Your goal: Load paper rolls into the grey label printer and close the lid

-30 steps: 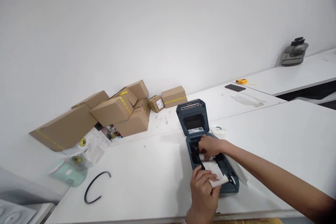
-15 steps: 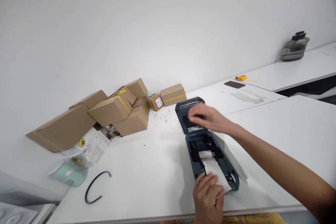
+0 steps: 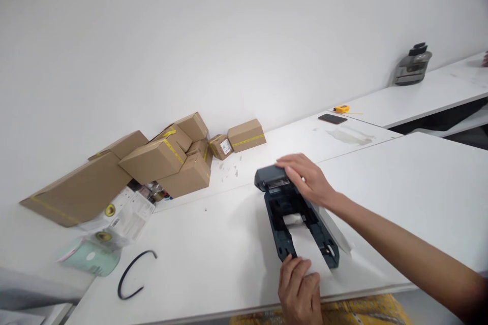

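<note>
A dark label printer (image 3: 280, 238) stands on the white table with its lid (image 3: 267, 176) partly raised at the far end. Inside it sits a roll of white label paper (image 3: 293, 220), and a white paper strip (image 3: 309, 249) runs from the roll over the front edge. My left hand (image 3: 299, 287) is closed on the strip at the printer's near end. My right hand (image 3: 307, 177) is curled over the top of the lid, gripping it.
Cardboard boxes (image 3: 152, 160) are piled at the back left. A mint-green canister (image 3: 91, 256) and a black curved band (image 3: 129, 274) lie on the left. Toward the right are a phone (image 3: 332, 119), a yellow tape measure (image 3: 342, 109) and a grey jug (image 3: 414, 66).
My right hand has taken hold of the lid, which has swung from lying open to partly raised. My left hand stays on the paper strip.
</note>
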